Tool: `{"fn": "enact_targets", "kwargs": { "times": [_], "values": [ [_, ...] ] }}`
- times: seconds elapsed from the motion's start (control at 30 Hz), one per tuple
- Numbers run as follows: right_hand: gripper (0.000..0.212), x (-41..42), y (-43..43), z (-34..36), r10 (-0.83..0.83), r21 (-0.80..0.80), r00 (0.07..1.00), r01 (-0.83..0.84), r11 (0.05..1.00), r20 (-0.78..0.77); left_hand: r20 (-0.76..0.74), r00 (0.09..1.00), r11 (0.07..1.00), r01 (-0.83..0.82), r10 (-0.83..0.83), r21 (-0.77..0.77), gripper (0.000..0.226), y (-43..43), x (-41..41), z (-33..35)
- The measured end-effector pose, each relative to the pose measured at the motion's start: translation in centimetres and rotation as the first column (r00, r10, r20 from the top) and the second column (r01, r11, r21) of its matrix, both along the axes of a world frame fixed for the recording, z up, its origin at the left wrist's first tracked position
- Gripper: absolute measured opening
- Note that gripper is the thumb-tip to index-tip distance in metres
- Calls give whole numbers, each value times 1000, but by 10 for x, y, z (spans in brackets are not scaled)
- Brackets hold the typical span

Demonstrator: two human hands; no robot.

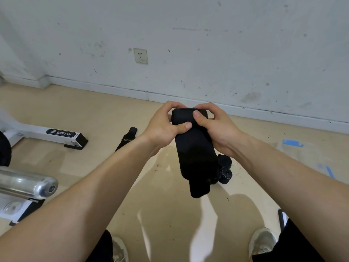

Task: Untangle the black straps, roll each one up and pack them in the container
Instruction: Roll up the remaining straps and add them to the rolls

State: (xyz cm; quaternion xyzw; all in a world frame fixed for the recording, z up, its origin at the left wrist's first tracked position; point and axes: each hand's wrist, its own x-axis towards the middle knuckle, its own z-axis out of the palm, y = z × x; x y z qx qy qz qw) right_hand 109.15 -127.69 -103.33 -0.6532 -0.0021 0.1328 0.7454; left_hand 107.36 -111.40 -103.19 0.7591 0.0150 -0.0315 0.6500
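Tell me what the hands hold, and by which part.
Both the left hand and the right hand grip the wide black fabric strap at its upper end, thumbs on its front; the rest hangs free.

Left hand [162, 125] and right hand [213, 125] gripping black strap [194, 148] at its rolled top, tail hanging; rolled straps [225, 170] on floor [94, 167]

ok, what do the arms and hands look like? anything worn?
Left hand and right hand: no gloves, rings or watch. Left forearm and right forearm: bare to the frame edge, no sleeves in view. Visible nails short, unpainted.
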Motion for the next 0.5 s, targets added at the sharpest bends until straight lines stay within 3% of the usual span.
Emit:
{"fn": "enact_targets", "kwargs": {
  "times": [0.17, 0.37, 0.5],
  "values": [
    [18, 2, -4, -3, -10, -24, 998, 11, 1000, 60, -211, 977, 981, -19, -22, -191, 45, 1, 3, -2],
    [23, 0, -6, -3, 19, -54, 996, -14, 998, 86, -261, 959, 955, 28, -109, -294, 30, 1, -1, 7],
    [26, -1, -6, -4, 38, -64, 994, -31, 997, 106, -251, 966, 958, -9, -66, -287, 32, 0, -1, 7]
  ]
}}
